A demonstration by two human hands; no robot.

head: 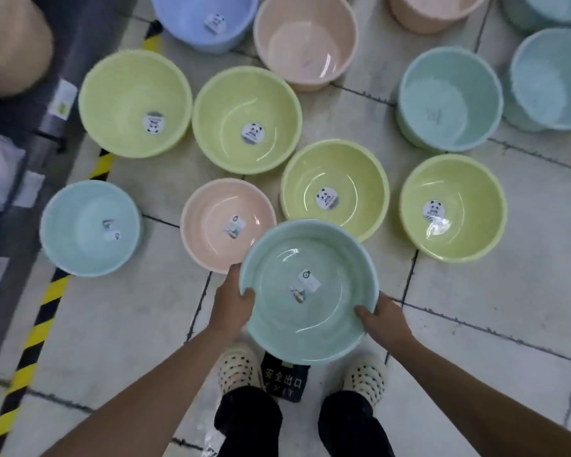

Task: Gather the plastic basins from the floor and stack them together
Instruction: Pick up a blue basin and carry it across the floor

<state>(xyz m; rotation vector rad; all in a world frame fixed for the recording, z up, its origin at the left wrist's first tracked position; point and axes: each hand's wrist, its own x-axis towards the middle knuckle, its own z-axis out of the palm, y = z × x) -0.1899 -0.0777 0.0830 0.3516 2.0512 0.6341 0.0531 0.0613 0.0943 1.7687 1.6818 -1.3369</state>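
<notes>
I hold a pale green basin (pixel 310 291) above the floor in front of my feet. My left hand (pixel 233 300) grips its left rim and my right hand (pixel 381 319) grips its right rim, thumbs inside. Just beyond it on the floor sits a pink basin (pixel 211 222), partly overlapped by the held one. A light blue basin (pixel 89 227) lies to the left. Several yellow-green basins (pixel 335 188) with panda stickers spread across the middle of the tiled floor.
Larger tubs stand farther back: a blue one (pixel 205 21), a pink one (pixel 305 41) and teal ones (pixel 449 97). A shelf unit (pixel 10 159) lines the left side behind yellow-black floor tape (pixel 37 334). My feet in spotted clogs (pixel 238 367) stand by a floor sign (pixel 282 379).
</notes>
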